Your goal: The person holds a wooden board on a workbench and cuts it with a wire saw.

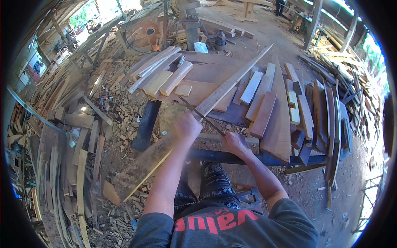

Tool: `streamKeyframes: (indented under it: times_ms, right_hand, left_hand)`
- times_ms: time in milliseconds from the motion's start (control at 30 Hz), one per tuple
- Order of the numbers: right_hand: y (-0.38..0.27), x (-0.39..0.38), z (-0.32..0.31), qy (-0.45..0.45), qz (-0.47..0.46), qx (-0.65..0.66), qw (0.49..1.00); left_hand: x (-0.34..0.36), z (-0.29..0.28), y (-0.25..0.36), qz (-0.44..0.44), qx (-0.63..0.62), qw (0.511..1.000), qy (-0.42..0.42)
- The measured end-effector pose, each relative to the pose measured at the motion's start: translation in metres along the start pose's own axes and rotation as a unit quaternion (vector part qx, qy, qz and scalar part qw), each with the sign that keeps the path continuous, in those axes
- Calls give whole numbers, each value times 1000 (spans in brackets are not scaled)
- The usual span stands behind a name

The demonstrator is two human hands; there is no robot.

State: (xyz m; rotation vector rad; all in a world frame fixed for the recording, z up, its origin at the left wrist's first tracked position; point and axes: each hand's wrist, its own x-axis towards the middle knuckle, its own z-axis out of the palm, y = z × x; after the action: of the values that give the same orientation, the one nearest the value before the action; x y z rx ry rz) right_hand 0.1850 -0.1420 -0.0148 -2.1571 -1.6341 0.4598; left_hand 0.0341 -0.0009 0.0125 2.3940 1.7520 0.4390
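A long wooden plank (231,84) slants across the workbench, from the far right down past my left side. My left hand (189,125) is closed on the plank's edge near its middle. A thin, dark, straight bar (210,120) crosses the plank at an angle. Its near end is in my closed right hand (235,144), and its far end reaches beyond the plank. I cannot make out whether the bar is a file or another tool. Just past the bar's tip lies a small square wood block (183,89).
Thick wooden pieces (176,77) lie at the bench's far left. More blocks, including a reddish one (263,115), and a broad tapered board (276,124) lie right. Offcuts (124,124) litter the left floor. A large fan (150,31) stands beyond; stacked lumber (351,74) lines the right.
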Motion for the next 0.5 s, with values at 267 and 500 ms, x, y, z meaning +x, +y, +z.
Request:
streamKeyframes:
  times_ms: [267,500]
  right_hand:
    - [8,-20,-21,-6,-43,72,996]
    - [-29,4,8,133,-50,18,990]
  left_hand:
    - [1,3,-4,3,17,1000,6]
    - [-1,-6,4,-1,23,1000,-6]
